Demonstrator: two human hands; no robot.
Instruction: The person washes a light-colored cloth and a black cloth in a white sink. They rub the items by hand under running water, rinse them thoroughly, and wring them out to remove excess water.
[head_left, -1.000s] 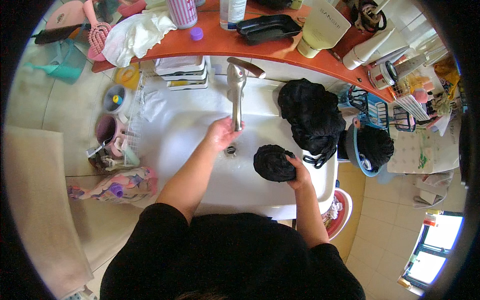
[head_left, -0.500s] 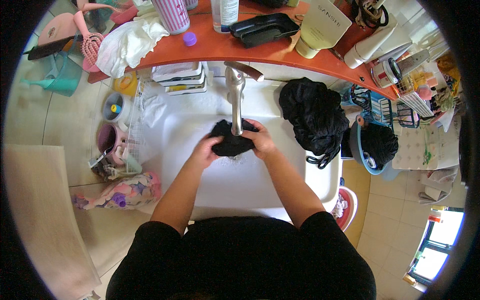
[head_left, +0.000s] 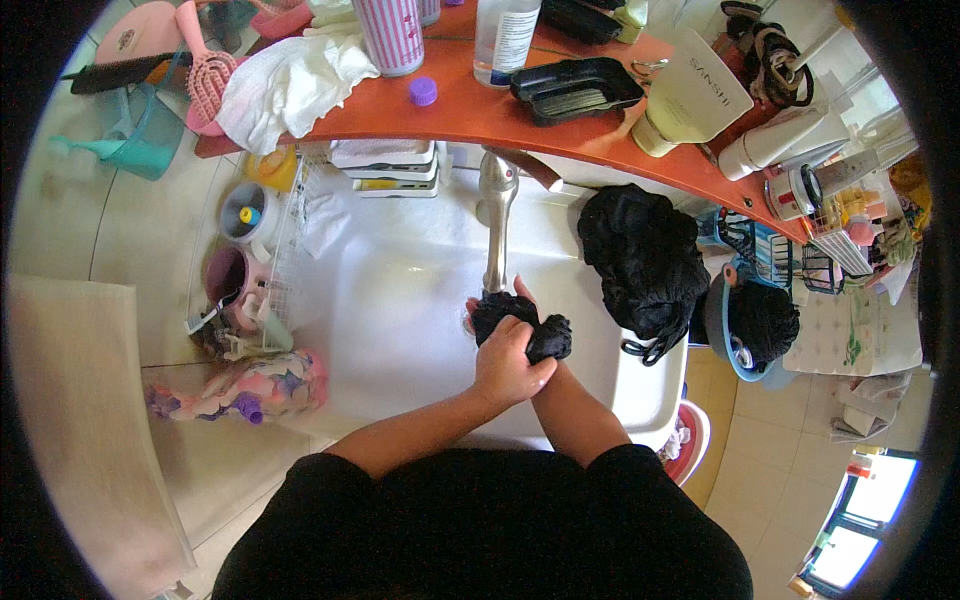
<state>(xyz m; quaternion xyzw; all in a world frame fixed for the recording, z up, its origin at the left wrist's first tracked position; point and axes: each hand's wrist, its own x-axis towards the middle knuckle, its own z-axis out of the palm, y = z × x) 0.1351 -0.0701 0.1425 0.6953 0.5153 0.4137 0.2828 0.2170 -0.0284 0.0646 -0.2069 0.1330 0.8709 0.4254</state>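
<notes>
A wet-looking black cloth point(head_left: 548, 338) is bunched up under the metal faucet point(head_left: 496, 230), over the white sink point(head_left: 390, 340). My left hand point(head_left: 503, 366) lies across the top of the bundle, its fingers wrapped round it. Beneath is my right hand point(head_left: 526, 291), mostly covered by the cloth and the left hand; its fingertips show past the far side and it cups the bundle from below. The wrists are close together. A larger heap of black fabric point(head_left: 645, 260) rests on the sink's right rim.
A red-brown shelf point(head_left: 450, 122) with a purple cap point(head_left: 423, 91), a black tray point(head_left: 575, 88) and bottles runs behind the sink. Wire basket point(head_left: 285, 270) with cups stands left. At right are a blue basin point(head_left: 735, 330) holding dark fabric and a red-and-white tub point(head_left: 692, 440).
The black cloth went from spread between both hands to a tight bundle. My left hand crossed rightward onto it, and the hands came nearer to me. The view shifted slightly.
</notes>
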